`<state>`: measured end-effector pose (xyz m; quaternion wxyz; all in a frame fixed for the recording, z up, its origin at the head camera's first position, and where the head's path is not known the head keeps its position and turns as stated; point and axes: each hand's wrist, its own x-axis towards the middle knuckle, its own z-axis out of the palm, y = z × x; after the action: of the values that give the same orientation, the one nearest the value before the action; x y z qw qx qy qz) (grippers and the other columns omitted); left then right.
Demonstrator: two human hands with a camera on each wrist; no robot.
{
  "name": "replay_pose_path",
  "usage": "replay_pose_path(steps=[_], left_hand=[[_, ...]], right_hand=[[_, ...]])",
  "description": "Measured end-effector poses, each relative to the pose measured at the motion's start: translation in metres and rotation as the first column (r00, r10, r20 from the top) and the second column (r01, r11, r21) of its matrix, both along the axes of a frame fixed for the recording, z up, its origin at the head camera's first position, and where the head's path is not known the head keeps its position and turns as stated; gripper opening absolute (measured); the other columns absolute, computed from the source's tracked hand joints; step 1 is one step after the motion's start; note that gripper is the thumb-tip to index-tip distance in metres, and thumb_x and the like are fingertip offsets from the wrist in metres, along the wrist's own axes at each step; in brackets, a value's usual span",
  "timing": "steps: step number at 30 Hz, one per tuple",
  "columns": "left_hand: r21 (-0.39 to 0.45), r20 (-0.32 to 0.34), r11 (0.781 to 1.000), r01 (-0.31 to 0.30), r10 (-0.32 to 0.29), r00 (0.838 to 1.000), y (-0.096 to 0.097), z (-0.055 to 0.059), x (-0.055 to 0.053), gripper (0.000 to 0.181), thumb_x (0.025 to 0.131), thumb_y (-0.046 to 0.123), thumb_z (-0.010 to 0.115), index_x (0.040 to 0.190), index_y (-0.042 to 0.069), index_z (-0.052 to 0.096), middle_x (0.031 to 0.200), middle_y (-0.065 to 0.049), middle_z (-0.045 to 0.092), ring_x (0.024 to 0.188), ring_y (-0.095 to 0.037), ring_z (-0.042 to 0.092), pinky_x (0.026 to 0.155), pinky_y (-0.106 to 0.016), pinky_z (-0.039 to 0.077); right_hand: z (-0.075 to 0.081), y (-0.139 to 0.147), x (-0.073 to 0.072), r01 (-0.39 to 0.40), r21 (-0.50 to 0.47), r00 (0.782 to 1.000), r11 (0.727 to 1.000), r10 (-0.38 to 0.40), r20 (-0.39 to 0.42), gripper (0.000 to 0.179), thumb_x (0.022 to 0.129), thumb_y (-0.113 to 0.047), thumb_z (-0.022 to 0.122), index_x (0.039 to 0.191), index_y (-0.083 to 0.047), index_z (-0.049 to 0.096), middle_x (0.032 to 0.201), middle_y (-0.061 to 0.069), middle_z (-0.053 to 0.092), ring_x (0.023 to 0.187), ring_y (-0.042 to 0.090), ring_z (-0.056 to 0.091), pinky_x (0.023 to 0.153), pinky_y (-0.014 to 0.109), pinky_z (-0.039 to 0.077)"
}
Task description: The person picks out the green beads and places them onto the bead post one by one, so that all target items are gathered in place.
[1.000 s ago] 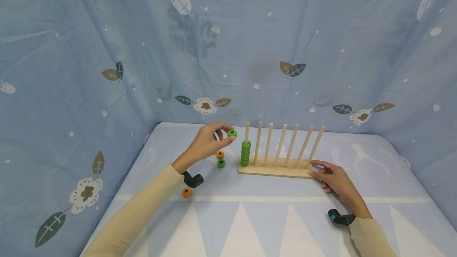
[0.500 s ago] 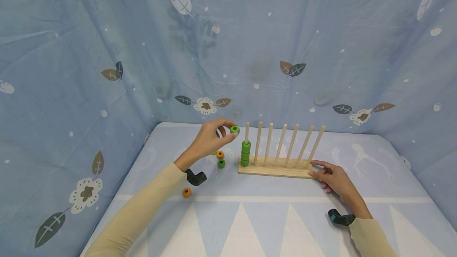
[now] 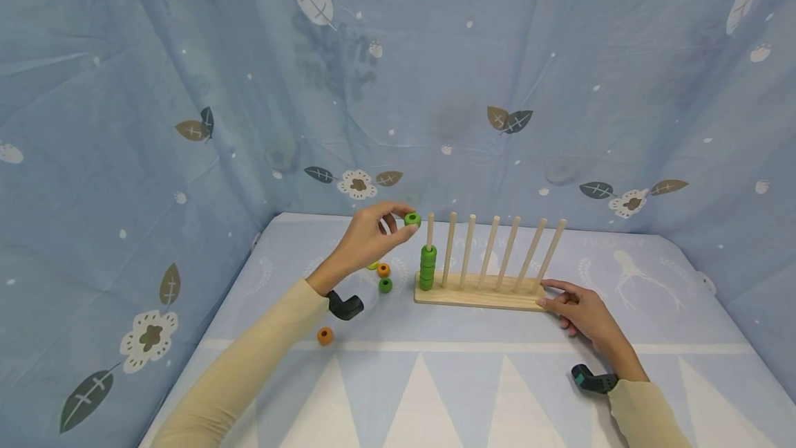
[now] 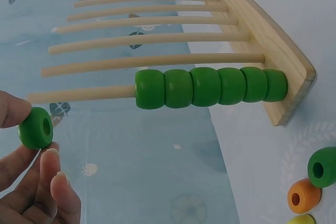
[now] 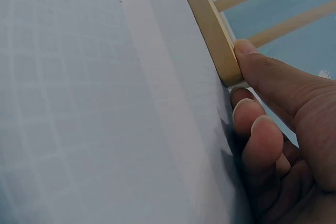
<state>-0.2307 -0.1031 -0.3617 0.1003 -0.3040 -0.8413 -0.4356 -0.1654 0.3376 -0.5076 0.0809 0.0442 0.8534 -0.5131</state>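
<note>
My left hand [image 3: 368, 235] pinches a green bead [image 3: 412, 219] between thumb and fingertips. Its hole shows in the left wrist view, where the bead [image 4: 35, 128] is close to the tip of the end peg [image 4: 79, 95] and not on it. That peg carries a stack of several green beads [image 3: 427, 268]; the other pegs are bare. They rise from the wooden base of a peg rack [image 3: 481, 299]. At the base's right end, my right hand [image 3: 581, 310] grips it, thumb [image 5: 262, 69] on the edge and the lower fingers curled beneath.
Left of the rack on the table lie a loose green bead [image 3: 385, 285], an orange bead [image 3: 383, 269] and a partly hidden yellow bead [image 3: 373, 265]. Another orange bead [image 3: 325, 336] is nearer the front. A patterned blue curtain [image 3: 435, 88] hangs behind.
The left hand has risen slightly and shifted right with the green bead, closer to the top of the leftmost peg. The right hand and the rack stay where they were.
</note>
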Motion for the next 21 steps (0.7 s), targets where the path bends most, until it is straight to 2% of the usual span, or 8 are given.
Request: replay_pose_path(steps=[21], left_hand=[[0.041,-0.045,0.999,0.007,-0.005,0.999,0.012,0.014,0.002,0.033,0.099,0.032,0.072,0.128,0.018,0.071,0.11,0.004,0.067,0.079,-0.013,0.058,0.065,-0.036,0.049]], right_hand=[[0.0,0.0,0.001,0.001,-0.002,1.0,1.0,-0.001,-0.007,0.07,0.092,-0.041,0.079,0.148,-0.007,0.054,0.081,0.012,0.056,0.056,0.015,0.053,0.049,0.031,0.051]])
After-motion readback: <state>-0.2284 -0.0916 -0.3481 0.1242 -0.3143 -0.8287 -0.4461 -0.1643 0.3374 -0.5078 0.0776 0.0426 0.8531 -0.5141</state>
